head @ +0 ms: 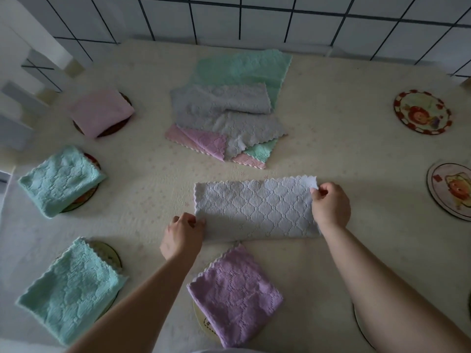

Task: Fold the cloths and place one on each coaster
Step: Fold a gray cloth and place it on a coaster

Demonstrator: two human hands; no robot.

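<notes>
A grey cloth [254, 208], folded once into a long strip, lies on the table in front of me. My left hand [182, 234] pinches its near left corner. My right hand [330, 203] pinches its far right corner, lifted slightly. Behind it lies a loose pile of unfolded cloths [226, 110] in green, grey, purple and pink. Folded cloths sit on coasters: a pink one [100, 112], two green ones [61, 179] [70, 289] on the left, and a purple one [234, 293] near me. Two bare coasters [421, 112] [451, 191] lie at the right.
A cream tablecloth [331, 149] covers the table. A white tiled wall [254, 19] with dark grout runs along the far edge. Another coaster's rim [360, 327] shows under my right forearm. White furniture [23, 72] stands at the far left.
</notes>
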